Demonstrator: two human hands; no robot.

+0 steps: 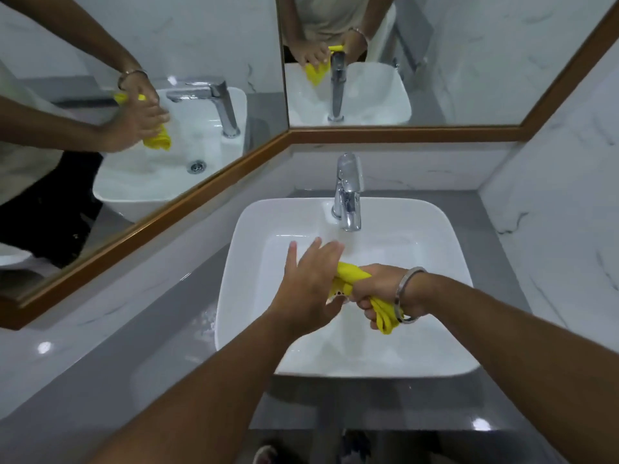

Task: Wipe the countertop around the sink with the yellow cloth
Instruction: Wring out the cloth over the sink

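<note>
Between both hands, over the sink point(248, 229), the yellow cloth point(351, 274) runs left-right: right hand point(378, 289) fists it, left hand point(308, 283) half-open; desk point(160, 329) lies left.

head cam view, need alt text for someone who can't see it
Two bare hands hold a bunched yellow cloth over a white sink: the right hand grips it, the left hand has fingers spread. A chrome tap, grey countertop and wood-framed mirrors surround them.
</note>
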